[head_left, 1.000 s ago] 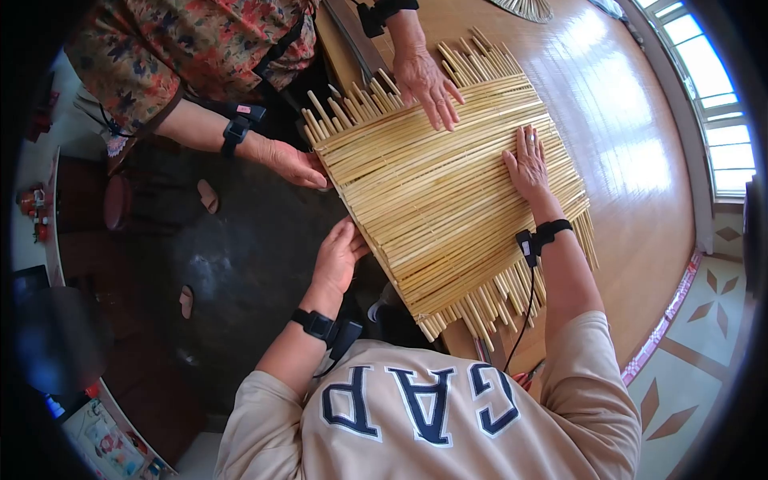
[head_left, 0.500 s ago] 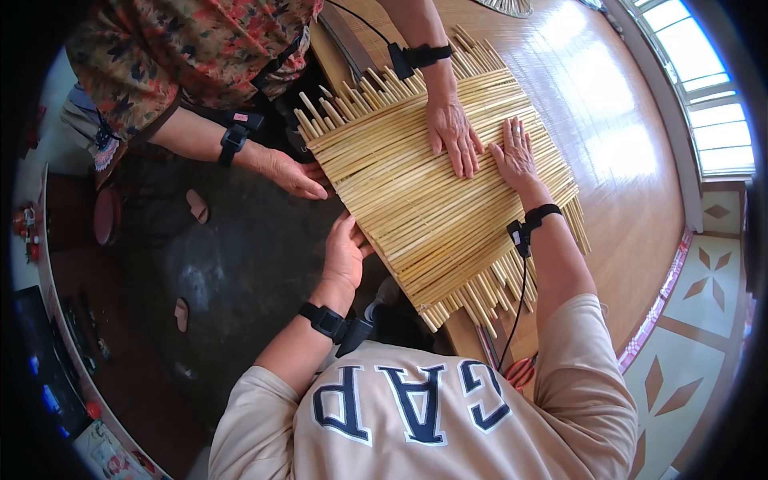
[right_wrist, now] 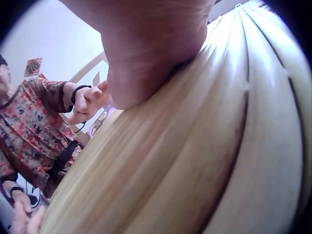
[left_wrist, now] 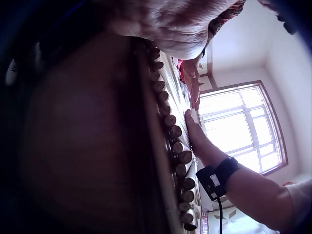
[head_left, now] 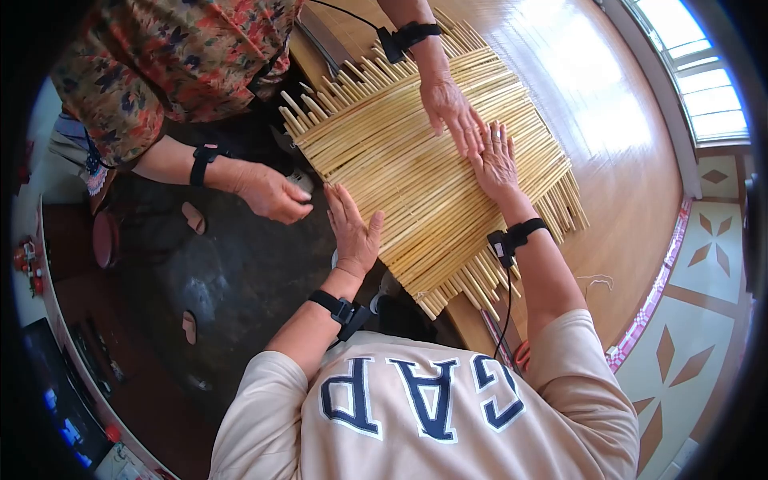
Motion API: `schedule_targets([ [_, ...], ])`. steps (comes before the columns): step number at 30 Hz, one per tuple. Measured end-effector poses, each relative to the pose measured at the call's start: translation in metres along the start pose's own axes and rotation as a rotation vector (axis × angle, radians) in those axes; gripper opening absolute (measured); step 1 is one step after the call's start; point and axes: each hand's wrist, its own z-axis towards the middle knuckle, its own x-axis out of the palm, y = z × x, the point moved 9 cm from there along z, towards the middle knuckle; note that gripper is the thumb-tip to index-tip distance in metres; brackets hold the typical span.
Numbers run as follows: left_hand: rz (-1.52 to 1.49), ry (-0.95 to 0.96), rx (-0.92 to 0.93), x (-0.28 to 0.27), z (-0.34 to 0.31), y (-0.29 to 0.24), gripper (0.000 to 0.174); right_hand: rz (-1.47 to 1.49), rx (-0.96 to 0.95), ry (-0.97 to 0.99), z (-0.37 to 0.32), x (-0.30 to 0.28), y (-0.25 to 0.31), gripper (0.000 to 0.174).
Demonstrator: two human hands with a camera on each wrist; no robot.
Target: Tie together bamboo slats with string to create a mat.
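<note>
A mat of yellow reed-like sticks, bound side by side with stick ends jutting out unevenly on two sides, lies on a wooden table. My left hand touches its left edge, fingers extended and thumb apart. In the left wrist view the same hand is over a row of round stick ends. Spread flat, my right hand rests on the mat's surface toward the right, palm down; its heel lies against the sticks in the right wrist view.
Across the table a person in a floral shirt rests one hand on the mat, fingertips beside mine. Their other hand, loosely curled, hovers off the left edge. Red-handled scissors lie near my shirt; slippers are on the floor.
My left hand has come up from under the mat's left edge to its top side. My right hand has slid leftward. The other person's hand at that edge has drawn away; their other hand reached onto the mat.
</note>
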Motion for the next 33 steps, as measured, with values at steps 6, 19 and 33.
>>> schedule_targets([
  [6, -0.414, -0.029, -0.031, -0.023, -0.012, 0.003, 0.075, 0.105, -0.037, 0.058, 0.001, -0.013, 0.011, 0.065],
  [19, -1.278, 0.026, -0.523, 0.029, -0.047, 0.012, 0.052, -0.128, -0.035, -0.012, 0.002, 0.005, 0.000, 0.064],
  [33, -1.058, -0.367, -0.470, 0.017, 0.004, 0.066, 0.037, -0.024, -0.054, -0.039, -0.002, -0.012, 0.009, 0.063],
])
